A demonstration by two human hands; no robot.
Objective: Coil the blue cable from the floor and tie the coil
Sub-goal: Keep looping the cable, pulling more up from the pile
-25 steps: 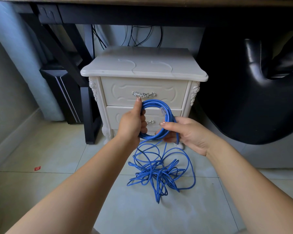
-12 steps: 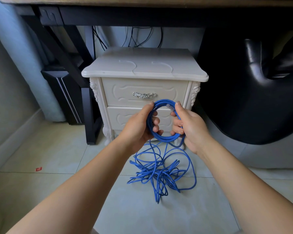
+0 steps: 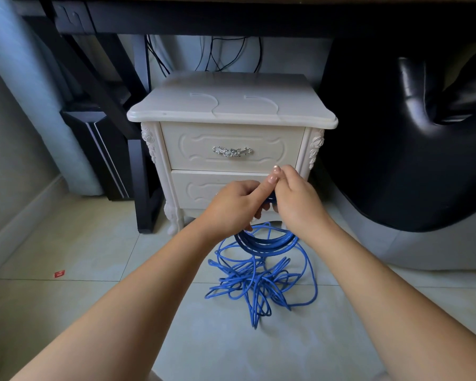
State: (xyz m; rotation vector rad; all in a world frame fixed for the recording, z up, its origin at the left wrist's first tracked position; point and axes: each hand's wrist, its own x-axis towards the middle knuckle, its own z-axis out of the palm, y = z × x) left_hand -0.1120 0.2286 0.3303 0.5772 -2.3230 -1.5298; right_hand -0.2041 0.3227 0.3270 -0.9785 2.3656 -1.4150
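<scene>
A small coil of the blue cable hangs below my two hands, in front of the white bedside cabinet. My left hand grips the top of the coil with curled fingers. My right hand is pressed against it, fingers curled on the same part of the coil. Most of the gripped section is hidden between the hands. The loose remainder of the cable lies in a tangled heap on the tiled floor directly under the coil.
The white bedside cabinet with two drawers stands just behind the hands. A black desk frame is to its left, a black padded seat to its right. A small red scrap lies on the floor at left.
The coil was upright between my hands; it has dropped to hang below them. My right hand has closed in beside the left at the coil's top.
</scene>
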